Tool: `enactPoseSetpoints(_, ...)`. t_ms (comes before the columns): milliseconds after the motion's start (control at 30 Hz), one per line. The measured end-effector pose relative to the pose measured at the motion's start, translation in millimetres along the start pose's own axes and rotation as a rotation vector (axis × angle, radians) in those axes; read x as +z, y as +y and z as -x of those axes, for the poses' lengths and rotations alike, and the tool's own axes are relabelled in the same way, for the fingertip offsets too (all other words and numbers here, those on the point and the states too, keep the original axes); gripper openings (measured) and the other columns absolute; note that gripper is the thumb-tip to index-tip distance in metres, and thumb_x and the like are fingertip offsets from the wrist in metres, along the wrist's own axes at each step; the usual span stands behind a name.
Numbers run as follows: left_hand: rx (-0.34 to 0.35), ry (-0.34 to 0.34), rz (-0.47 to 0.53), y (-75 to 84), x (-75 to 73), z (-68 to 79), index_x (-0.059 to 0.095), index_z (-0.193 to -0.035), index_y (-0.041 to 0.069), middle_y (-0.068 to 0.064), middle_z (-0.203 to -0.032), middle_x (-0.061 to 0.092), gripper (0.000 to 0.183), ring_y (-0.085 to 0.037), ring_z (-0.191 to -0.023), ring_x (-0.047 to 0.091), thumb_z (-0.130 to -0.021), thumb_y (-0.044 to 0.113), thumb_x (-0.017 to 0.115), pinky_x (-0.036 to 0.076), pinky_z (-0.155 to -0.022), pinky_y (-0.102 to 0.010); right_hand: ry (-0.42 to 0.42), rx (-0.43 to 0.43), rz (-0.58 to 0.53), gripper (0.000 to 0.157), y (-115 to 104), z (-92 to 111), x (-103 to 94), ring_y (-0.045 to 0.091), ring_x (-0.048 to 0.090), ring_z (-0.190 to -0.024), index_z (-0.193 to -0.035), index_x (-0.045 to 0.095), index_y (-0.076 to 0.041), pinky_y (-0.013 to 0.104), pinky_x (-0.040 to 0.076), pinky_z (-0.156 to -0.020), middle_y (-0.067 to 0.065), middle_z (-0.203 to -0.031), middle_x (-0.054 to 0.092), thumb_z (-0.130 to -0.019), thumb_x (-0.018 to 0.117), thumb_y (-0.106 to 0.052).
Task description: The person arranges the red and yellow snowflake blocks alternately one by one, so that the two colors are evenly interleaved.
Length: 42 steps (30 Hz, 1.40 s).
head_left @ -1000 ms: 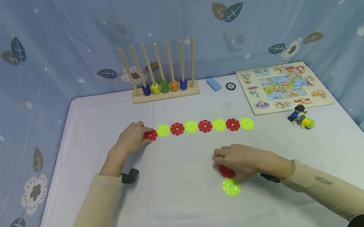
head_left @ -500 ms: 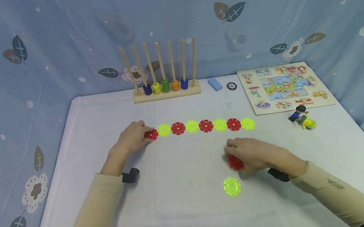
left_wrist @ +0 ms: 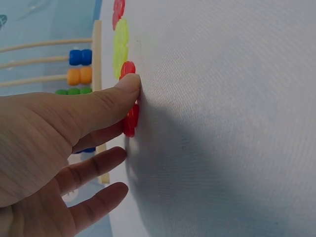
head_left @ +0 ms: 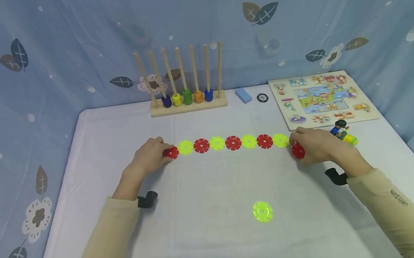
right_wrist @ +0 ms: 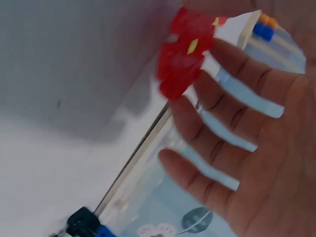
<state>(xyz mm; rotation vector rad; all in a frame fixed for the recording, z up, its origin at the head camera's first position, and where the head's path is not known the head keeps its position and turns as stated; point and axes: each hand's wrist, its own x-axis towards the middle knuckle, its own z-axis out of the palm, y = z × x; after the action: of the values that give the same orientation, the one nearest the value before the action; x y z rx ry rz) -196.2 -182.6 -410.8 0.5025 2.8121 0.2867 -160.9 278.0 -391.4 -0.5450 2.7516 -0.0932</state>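
A row of notched plastic snowflake discs, red and yellow-green by turns, crosses the white table. At its left end my left hand (head_left: 150, 156) pinches a red disc (head_left: 172, 153); in the left wrist view the thumb lies over this disc (left_wrist: 131, 121), with the other fingers behind. My right hand (head_left: 315, 144) holds another red disc (head_left: 298, 151) just beyond the row's right-end yellow-green disc (head_left: 280, 140). Seen from the right wrist, the fingertips are against that held disc (right_wrist: 182, 57), tilted off the cloth; the thumb is mostly hidden. One lone yellow-green disc (head_left: 262, 212) lies nearer the front.
Along the back stand a wooden peg rack (head_left: 189, 108) with coloured beads, a blue block (head_left: 243, 95) and a small black round piece (head_left: 262, 98). A picture puzzle board (head_left: 288, 123) lies back right. Toy figures (head_left: 340, 129) sit close behind my right hand.
My right hand has carried the red disc from beside the lone yellow-green disc rightward and away from me to the row's right end. The left hand has stayed put.
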Motion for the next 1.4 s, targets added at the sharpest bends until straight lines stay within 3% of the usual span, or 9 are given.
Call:
enactPoseSetpoints(367,-0.008,-0.003,-0.001,0.6,0.3,-0.2,0.064,-0.128,0.013,-0.009,-0.101,0.06,0.047,-0.023,-0.091,0.05,-0.084,0.024,0.075,0.047,-0.077,-0.033,-0.04,0.103,-0.039,0.053,24,-20,-2.7,0.027,0.057,-0.091,-0.112,0.061,-0.015,0.04,0.052,-0.067,0.009,-0.108,0.061,-0.066,0.084,-0.031)
enactPoseSetpoints(800,0.001,0.006,0.004,0.0,0.1,0.2,0.065,-0.127,0.013,-0.008,-0.1,0.06,0.046,-0.023,-0.09,0.05,-0.084,0.024,0.075,0.046,-0.077,-0.033,0.022,0.057,-0.039,0.048,26,-25,-3.9,0.022,0.055,-0.084,-0.11,0.06,-0.012,0.038,0.048,-0.069,0.009,-0.105,0.062,-0.07,0.082,-0.027)
enactPoseSetpoints(1167,0.017,0.014,0.013,-2.0,2.7,-0.1,0.065,-0.127,0.013,-0.008,-0.097,0.06,0.047,-0.022,-0.087,0.05,-0.083,0.023,0.076,0.046,-0.076,-0.033,0.024,0.058,-0.044,0.047,23,-25,-5.1,0.023,0.056,-0.087,-0.11,0.062,-0.013,0.04,0.052,-0.069,0.009,-0.105,0.062,-0.07,0.082,-0.026)
enactPoseSetpoints(1400,0.008,0.014,0.01,-1.7,1.5,-0.2,0.064,-0.128,0.013,-0.007,-0.097,0.06,0.047,-0.022,-0.087,0.05,-0.083,0.023,0.076,0.045,-0.076,-0.033,0.049,0.021,0.0,0.04,4,-11,-11.5,0.02,0.056,-0.081,-0.108,0.065,-0.013,0.039,0.051,-0.067,0.006,-0.103,0.061,-0.073,0.081,-0.024)
